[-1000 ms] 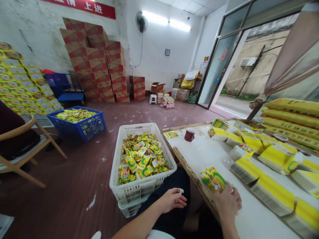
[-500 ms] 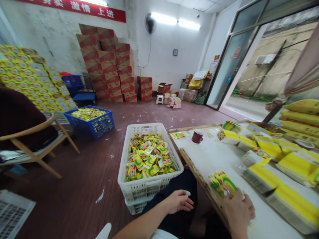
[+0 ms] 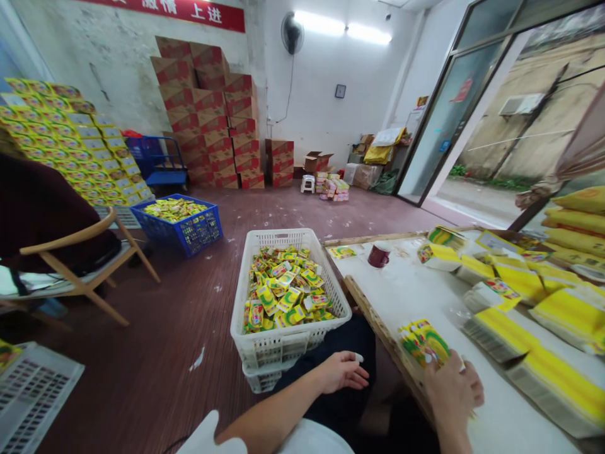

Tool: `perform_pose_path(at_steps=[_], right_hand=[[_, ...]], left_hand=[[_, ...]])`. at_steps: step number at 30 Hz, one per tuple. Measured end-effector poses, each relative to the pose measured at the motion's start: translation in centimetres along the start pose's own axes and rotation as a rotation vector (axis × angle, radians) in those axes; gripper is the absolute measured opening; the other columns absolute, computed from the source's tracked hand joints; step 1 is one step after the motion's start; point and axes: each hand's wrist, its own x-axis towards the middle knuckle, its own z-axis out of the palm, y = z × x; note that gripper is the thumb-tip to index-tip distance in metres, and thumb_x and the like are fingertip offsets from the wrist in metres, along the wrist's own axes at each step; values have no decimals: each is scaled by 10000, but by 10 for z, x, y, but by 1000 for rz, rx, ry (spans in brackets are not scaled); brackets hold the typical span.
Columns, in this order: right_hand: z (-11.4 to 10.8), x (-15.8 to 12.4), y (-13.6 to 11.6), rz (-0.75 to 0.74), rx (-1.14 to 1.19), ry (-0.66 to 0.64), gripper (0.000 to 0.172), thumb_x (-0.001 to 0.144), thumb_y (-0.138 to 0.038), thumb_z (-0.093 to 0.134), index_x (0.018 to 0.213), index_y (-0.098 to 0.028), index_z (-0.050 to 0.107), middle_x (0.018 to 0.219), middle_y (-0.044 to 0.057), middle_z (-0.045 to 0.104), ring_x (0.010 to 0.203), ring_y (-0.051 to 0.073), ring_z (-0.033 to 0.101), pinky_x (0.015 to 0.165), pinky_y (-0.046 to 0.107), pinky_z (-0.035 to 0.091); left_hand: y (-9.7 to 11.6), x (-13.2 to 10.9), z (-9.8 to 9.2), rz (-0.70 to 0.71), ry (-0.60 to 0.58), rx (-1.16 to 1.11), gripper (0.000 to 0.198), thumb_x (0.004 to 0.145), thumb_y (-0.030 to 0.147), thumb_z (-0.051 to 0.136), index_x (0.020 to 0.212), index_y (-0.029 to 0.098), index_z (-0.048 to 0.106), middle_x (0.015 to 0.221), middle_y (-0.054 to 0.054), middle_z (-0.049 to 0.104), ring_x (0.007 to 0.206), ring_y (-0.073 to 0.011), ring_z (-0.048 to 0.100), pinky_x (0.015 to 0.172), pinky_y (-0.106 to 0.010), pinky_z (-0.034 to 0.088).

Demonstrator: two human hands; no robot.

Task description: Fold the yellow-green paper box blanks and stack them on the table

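My left hand (image 3: 344, 372) rests over my dark-clothed lap, palm partly turned up. Its fingers are loosely bent and apart with nothing between them, and a white cover sits on one fingertip. On the white table, my right hand (image 3: 454, 388) grips the near end of a small fanned stack of yellow-and-green packets (image 3: 420, 337); its palm side is hidden. Left of the table stands a white plastic crate (image 3: 243, 347) heaped with small yellow packets (image 3: 288, 290). It rests on another white crate.
Yellow-topped bundles of flat packaging (image 3: 558, 384) line the table's right side. A dark red mug (image 3: 378, 255) stands near its far edge. Leftward are a blue crate (image 3: 201, 233) of packets and a seated person on a wooden chair (image 3: 89, 243). Cartons (image 3: 208, 126) are stacked behind.
The view has swung slightly to the left, so the room appears shifted rightward. Both hands keep nearly the same pose, and the right stays on the packet stack.
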Motion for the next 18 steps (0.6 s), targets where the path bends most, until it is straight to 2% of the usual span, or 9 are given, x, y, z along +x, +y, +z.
perform_pose_path(at_steps=[6,18], right_hand=[[-2,0,-5,17,-8,17,529,903,-449,444,1300,-126,576,1347,279,545,1195,487,550,925,671,453],[-7,2,-9,58,-5,-18,598,902,-490,440,1334,-90,545,1336,289,555,1200,491,548,932,662,463]], left_hand=[[1,1,1,12,-2,16,575,611,394,895,1017,162,561,864,-79,727,733,-191,719,744,-316,496],[3,-1,1,25,1,43,622,592,402,905,1043,158,554,864,-76,721,736,-186,716,752,-316,489]])
